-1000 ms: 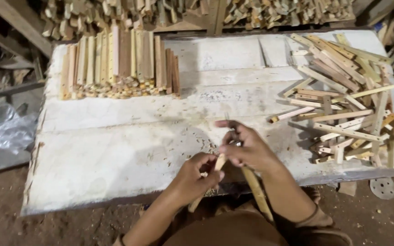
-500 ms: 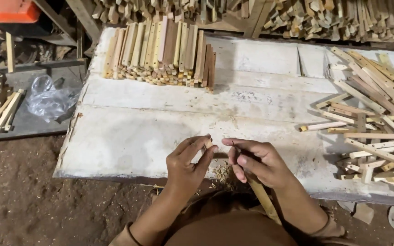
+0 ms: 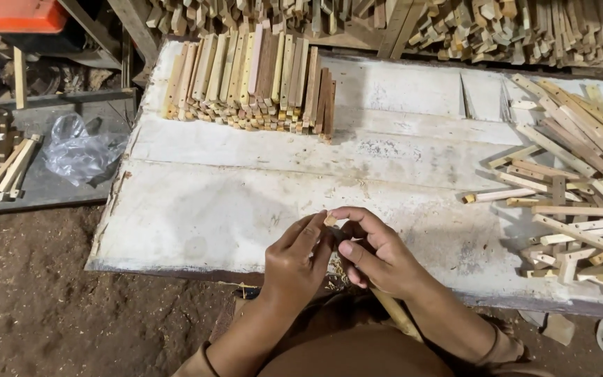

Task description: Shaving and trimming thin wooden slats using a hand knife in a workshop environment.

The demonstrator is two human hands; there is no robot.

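Two hands met at the near edge of the white board (image 3: 246,209) — the left hand (image 3: 294,262) and the right hand (image 3: 378,255), fingertips together over one small wooden piece (image 3: 330,220). Left thumb and fingers pinched the piece from its side; the right forefinger curled over the top, thumb underneath. Only the pale tip of the piece showed between them. A longer wooden stick (image 3: 396,314) ran down from under the right palm toward the lap; whether the hand gripped it could not be told.

Shavings lay at the board's edge just below the hands. Further out, on the right of the board, a loose heap of sticks (image 3: 574,195) lay crossed at all angles. At the far left corner stood a neat stack of sticks (image 3: 252,80), laid side by side. Off the board to the left — a crumpled plastic bag (image 3: 78,146) on a grey panel, dirt floor (image 3: 29,293) below.
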